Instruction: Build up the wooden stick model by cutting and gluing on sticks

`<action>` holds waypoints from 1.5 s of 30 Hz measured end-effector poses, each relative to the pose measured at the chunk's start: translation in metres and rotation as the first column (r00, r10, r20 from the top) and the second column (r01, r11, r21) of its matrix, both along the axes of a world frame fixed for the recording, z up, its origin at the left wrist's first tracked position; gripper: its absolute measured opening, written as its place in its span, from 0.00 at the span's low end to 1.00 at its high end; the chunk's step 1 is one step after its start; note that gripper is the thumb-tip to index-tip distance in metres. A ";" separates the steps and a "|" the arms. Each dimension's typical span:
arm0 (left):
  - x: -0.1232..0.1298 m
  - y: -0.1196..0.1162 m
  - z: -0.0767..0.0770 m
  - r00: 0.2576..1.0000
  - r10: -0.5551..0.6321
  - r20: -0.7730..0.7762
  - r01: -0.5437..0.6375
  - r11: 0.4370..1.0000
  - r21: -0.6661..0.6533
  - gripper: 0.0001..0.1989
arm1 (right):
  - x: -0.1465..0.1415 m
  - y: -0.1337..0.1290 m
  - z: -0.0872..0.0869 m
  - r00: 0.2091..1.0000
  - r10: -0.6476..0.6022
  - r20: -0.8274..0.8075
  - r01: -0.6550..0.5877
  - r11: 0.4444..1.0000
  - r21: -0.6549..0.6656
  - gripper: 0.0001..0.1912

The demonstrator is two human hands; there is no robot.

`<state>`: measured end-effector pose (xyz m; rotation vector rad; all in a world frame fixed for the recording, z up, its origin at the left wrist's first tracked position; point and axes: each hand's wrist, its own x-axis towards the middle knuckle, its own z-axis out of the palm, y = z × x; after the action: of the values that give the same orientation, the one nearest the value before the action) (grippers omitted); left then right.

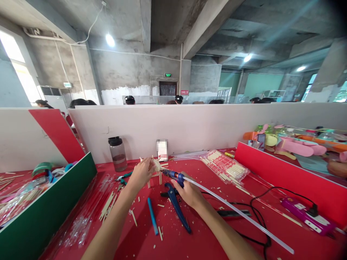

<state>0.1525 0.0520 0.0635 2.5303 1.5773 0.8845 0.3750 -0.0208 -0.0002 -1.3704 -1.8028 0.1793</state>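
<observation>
My right hand [190,192] is wrapped round a blue glue gun [173,175], and a long clear glue stick [238,209] trails from its back. The gun's nozzle points left, at a small frame of pale wooden sticks [157,165] standing on short legs. My left hand [142,172] closes its fingers on the left side of that frame and partly hides it. Below the gun lies a blue-handled cutter [177,209]. Left of it is a blue pen-like stick [152,216]. Green-handled pliers [125,176] rest beside my left wrist.
A dark-lidded bottle [118,154] stands by the white partition [206,126]. Bundled wooden sticks [227,164] lie right, near a purple power strip [307,216] with a black cord. Clear plastic wrappers [84,213] and stick scraps litter the red table [135,238]. A green divider [54,202] bounds the left.
</observation>
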 end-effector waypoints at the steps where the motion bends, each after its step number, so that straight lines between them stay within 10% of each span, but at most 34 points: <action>1: 0.000 0.000 0.000 1.000 0.002 -0.003 -0.002 1.000 -0.002 0.06 | 0.000 -0.001 0.001 1.000 -0.003 0.001 0.003 1.000 0.009 0.17; 26: 0.004 -0.006 0.007 0.999 0.030 -0.037 -0.030 0.999 -0.012 0.07 | -0.005 0.002 0.001 0.989 -0.107 0.103 0.093 0.987 0.127 0.18; 45: 0.001 0.000 0.000 1.000 0.000 -0.023 0.000 1.000 0.006 0.08 | 0.001 -0.005 0.009 0.998 0.048 0.040 -0.048 0.999 -0.008 0.17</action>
<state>0.1531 0.0517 0.0637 2.5536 1.5838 0.8646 0.3758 -0.0263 0.0089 -1.3451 -1.8713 0.1848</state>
